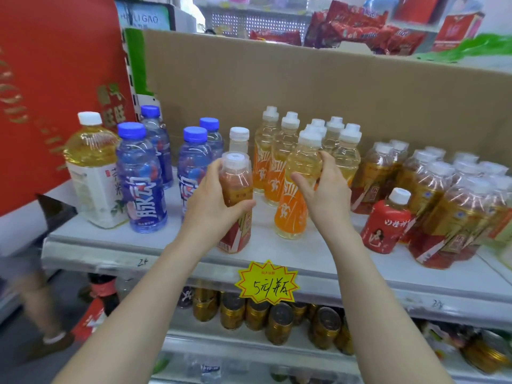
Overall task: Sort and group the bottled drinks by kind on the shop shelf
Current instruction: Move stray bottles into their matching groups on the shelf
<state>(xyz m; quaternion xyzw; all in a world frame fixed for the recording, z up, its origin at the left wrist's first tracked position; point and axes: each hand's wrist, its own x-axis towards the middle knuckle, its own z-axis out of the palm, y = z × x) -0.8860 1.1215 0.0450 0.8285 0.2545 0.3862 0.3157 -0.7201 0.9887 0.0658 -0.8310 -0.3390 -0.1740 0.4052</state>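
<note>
The white shelf (327, 253) carries grouped bottles. At its front, the left hand (214, 198) grasps a brown tea bottle (235, 206), and the right hand (322, 189) grasps an orange-labelled bottle (296, 195) beside it. Both bottles stand upright.

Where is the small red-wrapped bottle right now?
The red-wrapped bottle stands on the shelf's front right, just left of the amber tea bottles, untouched by either hand.
</note>
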